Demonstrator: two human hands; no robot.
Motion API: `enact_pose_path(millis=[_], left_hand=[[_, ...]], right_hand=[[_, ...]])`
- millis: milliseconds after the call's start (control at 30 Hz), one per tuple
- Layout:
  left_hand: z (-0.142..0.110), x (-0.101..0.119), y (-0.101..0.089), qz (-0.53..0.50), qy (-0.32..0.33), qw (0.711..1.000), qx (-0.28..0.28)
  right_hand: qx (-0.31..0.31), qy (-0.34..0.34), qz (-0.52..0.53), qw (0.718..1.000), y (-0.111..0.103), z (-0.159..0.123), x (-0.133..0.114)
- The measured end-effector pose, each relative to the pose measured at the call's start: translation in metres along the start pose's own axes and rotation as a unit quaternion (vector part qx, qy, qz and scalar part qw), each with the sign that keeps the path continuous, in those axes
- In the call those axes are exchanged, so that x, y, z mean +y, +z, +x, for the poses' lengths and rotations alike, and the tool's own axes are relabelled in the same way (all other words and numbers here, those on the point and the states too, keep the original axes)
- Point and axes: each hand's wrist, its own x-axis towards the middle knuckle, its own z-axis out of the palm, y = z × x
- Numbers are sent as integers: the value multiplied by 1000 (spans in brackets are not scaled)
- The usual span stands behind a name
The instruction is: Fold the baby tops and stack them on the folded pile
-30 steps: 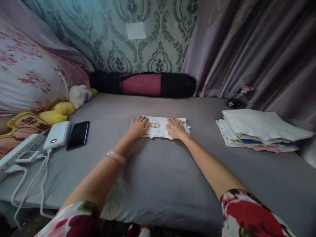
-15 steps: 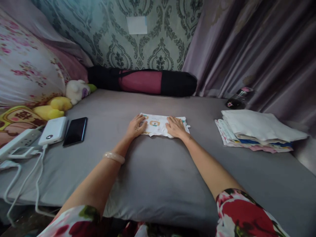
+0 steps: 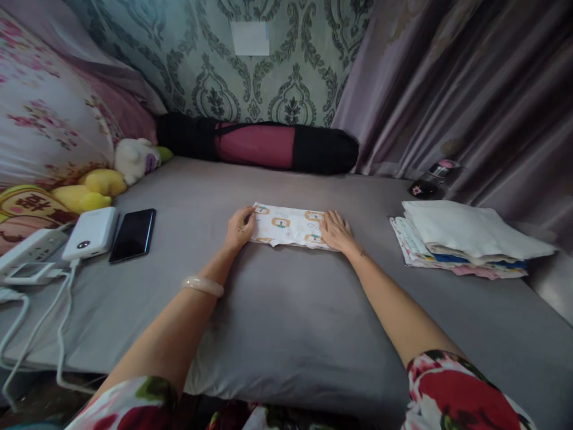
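A folded white cloth (image 3: 290, 224) with orange and green printed figures lies flat on the grey sheet in front of me. At its left end, my left hand (image 3: 242, 228) is closed on the edge, its fingers bent around the border and the thumb beside the cloth's top; the fingertips are partly hidden. Across the right end rests my right hand (image 3: 338, 231), palm down, with the fingers stretched out flat on the fabric. A pale bangle (image 3: 203, 286) circles my left wrist.
Folded cloths (image 3: 474, 230) are stacked at the right, near a dark bottle (image 3: 432, 179). A phone (image 3: 133, 235), a white power bank (image 3: 92, 237), a power strip (image 3: 33, 255) with cables and plush toys (image 3: 134, 160) sit left. A long black-and-red bag (image 3: 255, 145) lies along the wall.
My hands have moved apart to the cloth's two ends, uncovering more of its print. The right hand slid rightward, and the left hand moved to the left edge.
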Motion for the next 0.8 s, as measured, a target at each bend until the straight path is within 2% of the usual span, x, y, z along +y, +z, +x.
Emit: enact_pose_path(millis=[133,300,467,633,800], left_hand=[[0,1,-1,2,-5,1000,1],[0,4,-2,9,-12,1000,-1],[1,4,-2,19,-25,1000,5],[0,5,-3,15,-28,999,15],[0,4,-2,7,-26,999,24]], right_hand=[[1,-2,1,1000,1,1,0],[-13,-6,-9,1000,-10,-2,-4],[2,-29,-6,1000,-18,1,-25],[11,-58,13,998,-11,4,-45],[-7,-59,3,998,-5,4,-46]])
